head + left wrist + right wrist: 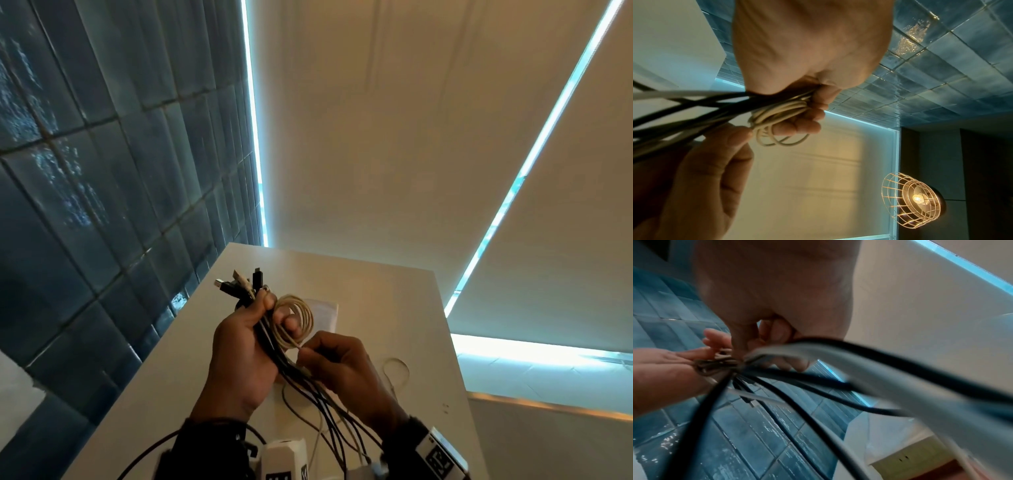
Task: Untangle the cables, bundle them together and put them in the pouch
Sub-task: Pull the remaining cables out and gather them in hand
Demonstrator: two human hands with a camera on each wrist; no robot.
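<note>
My left hand (255,330) grips a bunch of black and white cables (270,346) above the table, their plugs (239,282) sticking out past my fingers. A cream cable coil (298,320) loops round my left fingers; the left wrist view shows the same coil (777,113) in that hand (807,104). My right hand (329,363) pinches the cream cable's loose end close to the bunch. In the right wrist view, the blurred cables (818,378) fan out from my right hand (766,344). A pale flat pouch (323,313) lies on the table behind the coil.
The white table (394,308) runs beside a dark tiled wall (102,171). A thin loop (395,371) lies on the table right of my hands. Cable tails (335,428) hang toward the near edge. Closed blinds (411,137) stand behind, and a caged lamp (914,201) hangs above.
</note>
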